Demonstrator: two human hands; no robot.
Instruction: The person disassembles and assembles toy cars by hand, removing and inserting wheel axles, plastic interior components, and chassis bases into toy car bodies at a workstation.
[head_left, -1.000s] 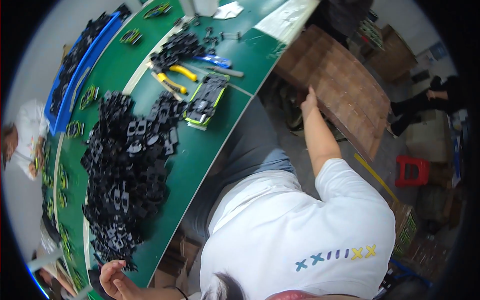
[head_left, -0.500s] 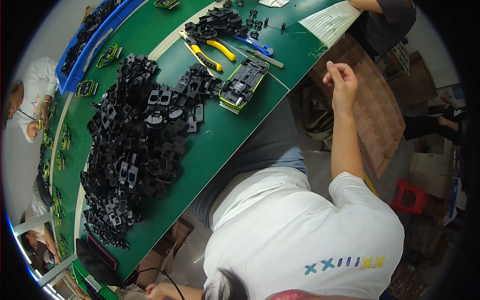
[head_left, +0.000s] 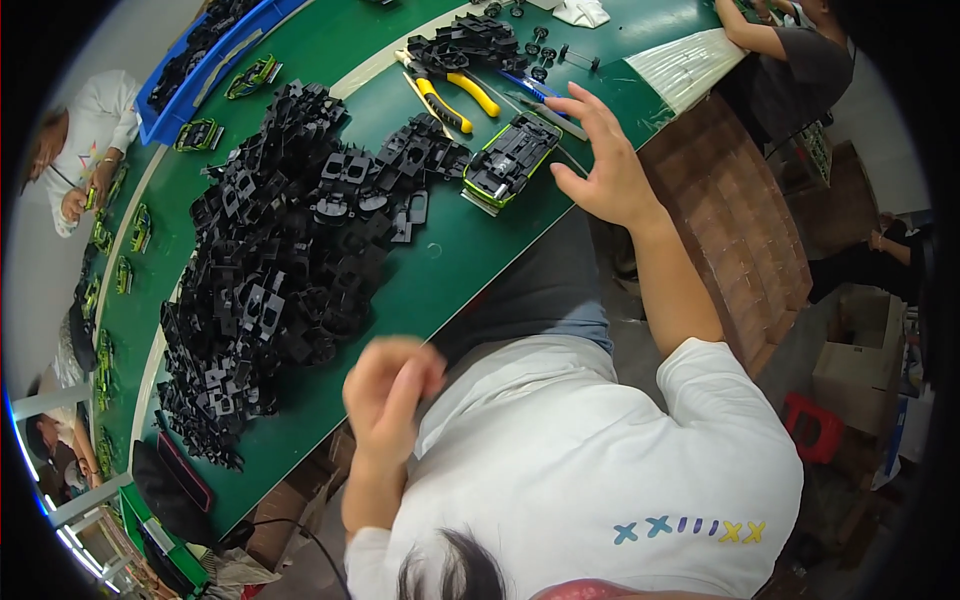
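A toy car (head_left: pixel 513 160) lies upside down on the green table, its black underside up and its bright green body showing along the edge. My right hand (head_left: pixel 612 170) hovers just right of the car with thumb and fingers spread, holding nothing. Over the table's near edge, my left hand (head_left: pixel 390 395) is in the air with fingers bent. Motion smears it, and whether anything is inside is hidden. A large heap of black plastic parts (head_left: pixel 270 270) spreads across the table left of the car.
Yellow-handled pliers (head_left: pixel 452 100) and a blue utility knife (head_left: pixel 530 85) lie beyond the car. Small wheel sets (head_left: pixel 542 50) sit farther back. A blue bin (head_left: pixel 150 118) stands at the far left. Several green toy cars (head_left: pixel 200 134) line the far strip. Other people sit around the table.
My right hand has moved left to the car and its fingers have spread. The left hand has risen from the lower edge toward the table. The view has shifted slightly.
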